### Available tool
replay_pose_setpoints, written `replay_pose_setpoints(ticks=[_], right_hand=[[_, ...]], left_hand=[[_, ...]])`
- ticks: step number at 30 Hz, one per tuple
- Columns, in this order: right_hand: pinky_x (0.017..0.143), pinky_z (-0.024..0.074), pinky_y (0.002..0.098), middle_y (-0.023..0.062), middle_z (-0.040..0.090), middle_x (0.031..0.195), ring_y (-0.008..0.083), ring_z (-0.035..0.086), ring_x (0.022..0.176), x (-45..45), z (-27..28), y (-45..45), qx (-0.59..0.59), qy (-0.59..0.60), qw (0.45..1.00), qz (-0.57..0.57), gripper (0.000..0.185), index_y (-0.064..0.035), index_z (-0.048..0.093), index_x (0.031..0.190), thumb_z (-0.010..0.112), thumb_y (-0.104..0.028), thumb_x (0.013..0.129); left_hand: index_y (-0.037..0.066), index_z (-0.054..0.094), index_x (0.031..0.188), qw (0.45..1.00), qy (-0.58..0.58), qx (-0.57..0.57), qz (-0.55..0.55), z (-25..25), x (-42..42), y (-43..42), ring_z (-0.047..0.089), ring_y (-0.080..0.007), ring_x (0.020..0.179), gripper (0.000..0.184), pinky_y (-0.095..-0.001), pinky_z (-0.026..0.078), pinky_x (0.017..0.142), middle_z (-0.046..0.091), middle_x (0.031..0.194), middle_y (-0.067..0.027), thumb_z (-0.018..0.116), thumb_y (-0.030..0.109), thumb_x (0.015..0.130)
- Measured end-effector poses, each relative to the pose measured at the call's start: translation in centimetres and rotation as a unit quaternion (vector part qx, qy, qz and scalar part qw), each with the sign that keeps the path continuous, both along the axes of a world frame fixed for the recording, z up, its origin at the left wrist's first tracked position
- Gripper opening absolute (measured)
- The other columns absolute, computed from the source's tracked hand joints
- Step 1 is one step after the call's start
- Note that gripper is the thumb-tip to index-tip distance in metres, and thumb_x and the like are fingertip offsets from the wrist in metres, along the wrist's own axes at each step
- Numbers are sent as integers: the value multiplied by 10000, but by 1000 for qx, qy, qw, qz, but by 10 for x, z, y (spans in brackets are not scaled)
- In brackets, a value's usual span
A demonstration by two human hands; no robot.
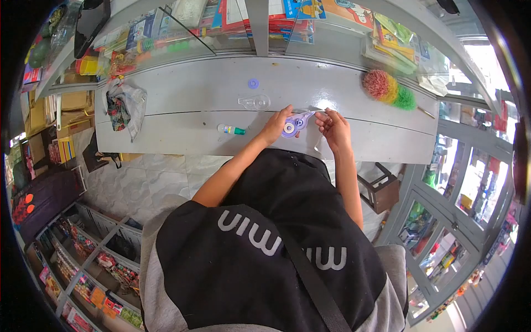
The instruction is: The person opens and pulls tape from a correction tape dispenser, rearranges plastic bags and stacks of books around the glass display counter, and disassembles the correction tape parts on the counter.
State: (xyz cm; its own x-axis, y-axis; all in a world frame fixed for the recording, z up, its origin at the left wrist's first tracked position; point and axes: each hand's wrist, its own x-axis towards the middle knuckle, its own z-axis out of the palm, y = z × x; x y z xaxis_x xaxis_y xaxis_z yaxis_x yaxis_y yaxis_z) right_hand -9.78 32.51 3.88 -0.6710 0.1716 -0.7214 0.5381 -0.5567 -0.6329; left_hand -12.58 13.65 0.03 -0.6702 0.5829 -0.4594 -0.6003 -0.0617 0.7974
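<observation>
My left hand [275,125] is closed around an opened purple correction tape dispenser [298,123], whose round white and purple reels show. At the dispenser's tip, the thumb and finger of my right hand [335,129] pinch a thin white strip of tape [317,110]. Just beyond my left hand lies a clear plastic dispenser cover [255,102] on the grey counter [182,119]. A small purple disc [253,83] rests farther back. To the left of my left hand, a little white bottle with a green cap [231,129] lies on its side.
A colourful fluffy duster [389,89] lies at the counter's right. A clear bag with patterned cloth [125,109] sits at the left end. Glass cases [337,47] with books stand along the back. A dark stool [379,188] is below the right side.
</observation>
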Motion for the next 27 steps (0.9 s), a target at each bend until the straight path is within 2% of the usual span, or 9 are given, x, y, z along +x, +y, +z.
replay_pose_setpoints(ticks=[6, 8, 15, 18, 20, 21, 23, 27], right_hand=[[573, 423, 240, 129, 640, 831, 154, 593, 656, 0, 2, -1, -3, 1, 1000, -4, 192, -8, 490, 951, 532, -169, 855], [562, 413, 232, 123, 641, 827, 147, 590, 647, -1, 3, -1, 7, 1, 1000, 3, 191, -14, 494, 950, 532, -174, 853], [522, 374, 216, 99, 643, 801, 117, 573, 624, -1, 1, 1, 12, -3, 1000, 10, 185, -23, 515, 930, 542, -186, 847], [465, 335, 201, 50, 616, 735, 106, 538, 587, -1, -1, 2, 14, -14, 1000, 18, 153, -42, 534, 894, 540, -191, 858], [423, 289, 186, 6, 550, 649, 77, 464, 527, -1, -2, 2, 30, -3, 999, 25, 158, -44, 550, 860, 546, -202, 857], [423, 289, 186, 6, 550, 649, 77, 464, 527, 0, -3, 3, 30, -3, 999, 25, 158, -44, 550, 860, 546, -202, 857], [399, 241, 180, -24, 466, 593, 49, 389, 489, 0, -4, 6, 21, 5, 999, 42, 170, -36, 561, 845, 556, -205, 852], [404, 227, 178, -41, 445, 586, 32, 355, 472, 2, 4, 10, 73, 20, 994, 81, 211, -16, 602, 858, 604, -222, 814]], left_hand=[[0, 596, 849, 1000, 6, 6, -4, -4, 0, 0, 571, -110, 613, 622, -232, 424, 639, 608, 636, -66, 253, 517, 895], [-13, 587, 884, 1000, 17, 1, -9, -5, 0, 0, 589, -137, 635, 660, -247, 451, 650, 606, 682, -73, 212, 530, 898], [-4, 588, 866, 1000, 12, -6, -3, -3, 0, 1, 587, -140, 636, 654, -254, 446, 651, 604, 673, -74, 207, 527, 900], [-4, 606, 852, 1000, -5, -4, 9, -1, -1, 0, 577, -123, 626, 659, -236, 427, 656, 612, 639, -75, 235, 540, 887], [4, 592, 841, 1000, 18, -12, -7, -1, -2, -1, 586, -140, 638, 660, -258, 442, 669, 602, 661, -72, 195, 529, 896], [4, 592, 841, 1000, 18, -12, -7, -1, -2, -1, 586, -140, 638, 660, -258, 442, 669, 602, 661, -72, 195, 529, 896], [9, 593, 846, 999, 31, -27, -3, -1, -2, -2, 583, -139, 637, 658, -257, 441, 674, 603, 664, -71, 188, 526, 897], [5, 593, 805, 999, 3, -4, 37, -2, -2, 0, 583, -127, 633, 653, -238, 429, 672, 610, 645, -75, 227, 539, 886]])
